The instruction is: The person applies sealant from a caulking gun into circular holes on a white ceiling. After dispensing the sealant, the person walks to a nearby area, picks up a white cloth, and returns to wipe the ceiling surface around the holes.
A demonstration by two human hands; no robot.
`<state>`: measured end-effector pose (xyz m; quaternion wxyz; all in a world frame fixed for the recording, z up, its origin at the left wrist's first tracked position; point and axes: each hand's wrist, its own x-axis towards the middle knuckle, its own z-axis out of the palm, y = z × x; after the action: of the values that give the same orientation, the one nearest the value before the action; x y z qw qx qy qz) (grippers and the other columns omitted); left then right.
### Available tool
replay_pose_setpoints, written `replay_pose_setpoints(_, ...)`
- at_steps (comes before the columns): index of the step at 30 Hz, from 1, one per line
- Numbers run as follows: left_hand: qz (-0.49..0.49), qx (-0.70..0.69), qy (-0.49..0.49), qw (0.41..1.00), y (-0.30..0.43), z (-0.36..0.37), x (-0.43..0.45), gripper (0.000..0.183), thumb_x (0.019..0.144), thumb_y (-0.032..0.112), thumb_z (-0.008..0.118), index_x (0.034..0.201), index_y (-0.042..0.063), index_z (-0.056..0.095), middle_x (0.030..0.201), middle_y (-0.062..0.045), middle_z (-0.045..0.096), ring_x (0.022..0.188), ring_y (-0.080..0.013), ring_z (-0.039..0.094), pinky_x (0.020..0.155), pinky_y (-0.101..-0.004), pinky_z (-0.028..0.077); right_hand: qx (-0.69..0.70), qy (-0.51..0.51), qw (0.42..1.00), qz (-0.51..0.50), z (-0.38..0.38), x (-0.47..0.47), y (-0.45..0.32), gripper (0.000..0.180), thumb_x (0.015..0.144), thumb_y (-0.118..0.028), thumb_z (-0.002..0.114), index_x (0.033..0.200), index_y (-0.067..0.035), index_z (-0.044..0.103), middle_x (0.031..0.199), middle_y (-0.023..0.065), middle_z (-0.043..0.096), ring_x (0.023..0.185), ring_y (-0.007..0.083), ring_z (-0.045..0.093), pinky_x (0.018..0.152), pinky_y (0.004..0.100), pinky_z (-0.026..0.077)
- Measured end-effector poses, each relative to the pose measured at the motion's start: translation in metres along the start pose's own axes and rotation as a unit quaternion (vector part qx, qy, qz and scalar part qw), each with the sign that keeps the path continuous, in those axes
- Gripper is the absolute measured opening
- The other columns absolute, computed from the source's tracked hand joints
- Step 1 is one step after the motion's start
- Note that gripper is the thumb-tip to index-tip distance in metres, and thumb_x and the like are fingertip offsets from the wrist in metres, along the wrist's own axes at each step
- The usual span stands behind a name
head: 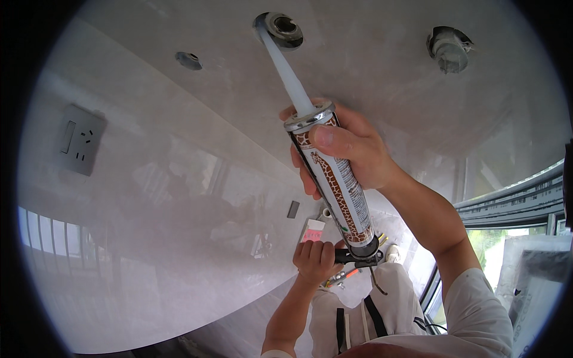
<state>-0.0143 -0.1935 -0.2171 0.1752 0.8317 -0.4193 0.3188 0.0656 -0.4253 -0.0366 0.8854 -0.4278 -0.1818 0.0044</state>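
My right hand [353, 143] is wrapped around the front end of a sealant cartridge [338, 188], its thumb lying across the printed side. The cartridge sits in a caulking gun [365, 257], whose handle my left hand [317, 262] grips lower down. From the cartridge's metal front collar runs a long translucent nozzle [286, 74]. Its tip reaches into a round wall hole at the left side of a pipe fitting [284, 24]. Whether sealant is coming out cannot be seen. A bent metal rod [378, 282] sticks out behind the gun.
Another wall hole with a protruding pipe stub [451, 56] is at right, and a smaller round opening [189, 60] at left. A switch and socket plate [81, 139] is on the glossy side wall. Tools [342, 277] lie on the floor near my feet. A window frame [510, 192] borders the right.
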Motion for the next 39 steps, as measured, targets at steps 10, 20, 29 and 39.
replay_pose_setpoints(10,-0.007,-0.010,-0.027,1.000,0.003,-0.048,0.004,0.029,0.071,0.033,0.067,0.074,0.009,0.051,0.064,-0.005,0.043,0.051,-0.0257,0.047,0.048,-0.0381,0.034,0.019,0.030,0.999,0.014,0.019,-0.006,-0.003,0.051,0.099,-0.039,0.068,0.127,0.001,0.053,0.088,0.0121,0.067,0.063,0.0196,0.070,0.051,0.0344,0.059)
replay_pose_setpoints(20,0.010,-0.050,-0.058,0.997,-0.010,-0.090,0.006,0.023,0.065,0.024,0.067,0.075,0.009,0.052,0.064,-0.005,0.044,0.051,-0.0255,0.047,0.047,-0.0381,0.035,0.021,0.082,0.996,0.012,0.043,-0.012,-0.002,0.051,0.101,-0.040,0.064,0.128,0.001,0.051,0.090,0.0133,0.068,0.064,0.0209,0.071,0.053,0.0356,0.061)
replay_pose_setpoints(29,0.032,-0.091,-0.106,0.990,-0.030,-0.133,0.018,0.030,0.080,0.021,0.081,0.079,0.009,0.053,0.064,-0.002,0.046,0.052,-0.0216,0.046,0.049,-0.0353,0.033,0.032,0.140,0.990,0.008,0.064,-0.014,0.003,0.054,0.102,-0.042,0.061,0.130,0.002,0.049,0.092,0.0147,0.068,0.066,0.0224,0.072,0.054,0.0368,0.061)
replay_pose_setpoints(39,0.031,-0.115,-0.155,0.981,-0.040,-0.179,0.022,0.038,0.046,0.017,0.065,0.082,0.008,0.054,0.069,-0.006,0.051,0.055,-0.0269,0.051,0.050,-0.0379,0.038,0.036,0.182,0.983,0.011,0.089,-0.013,-0.001,0.052,0.102,-0.048,0.059,0.120,0.000,0.051,0.090,0.0137,0.068,0.065,0.0213,0.072,0.052,0.0368,0.062)
